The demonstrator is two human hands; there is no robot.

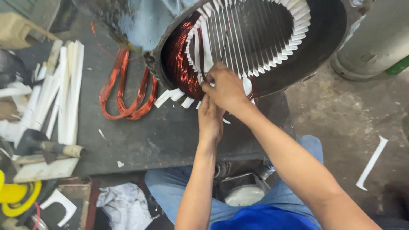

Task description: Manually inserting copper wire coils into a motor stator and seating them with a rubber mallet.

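Observation:
A large dark motor stator lies on its side on a dark workbench, its slots lined with white insulation strips. Copper wire windings fill the stator's left inner side. My right hand pinches copper wire at the stator's lower rim. My left hand is just below it, fingers closed on the same wire and touching the right hand. What lies between the fingers is mostly hidden.
A loose coil of copper wire lies on the bench left of the stator. White paper strips are stacked at the far left, with a hammer beside them. A white strip lies on the concrete floor at right. A yellow object sits at bottom left.

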